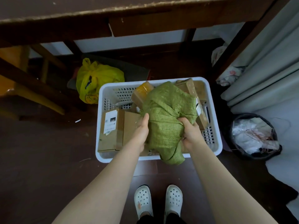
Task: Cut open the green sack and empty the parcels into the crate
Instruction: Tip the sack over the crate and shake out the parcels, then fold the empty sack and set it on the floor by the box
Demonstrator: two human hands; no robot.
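left hand (pixel 142 131), right hand (pixel 191 135) clutch green woven sack (pixel 166 110) over white plastic crate (pixel 100 113) of brown cardboard parcels (pixel 113 126); emptying step; next lift sack clear

Little here can be read from where I stand. The clearest is a white shipping label (pixel 110 122) stuck on the cardboard parcel (pixel 111 139) at the left side of the white crate (pixel 103 94), just left of the green sack (pixel 168 110). On it a small black patch carries pale characters that look to me like "010", turned sideways. The fine print around the patch and the short code at the label's lower end are too small to make out. A second label (pixel 200 108) on the right-hand parcel (pixel 191 88) is blurred, and the black marks on the yellow bag (pixel 97 78) are illegible.
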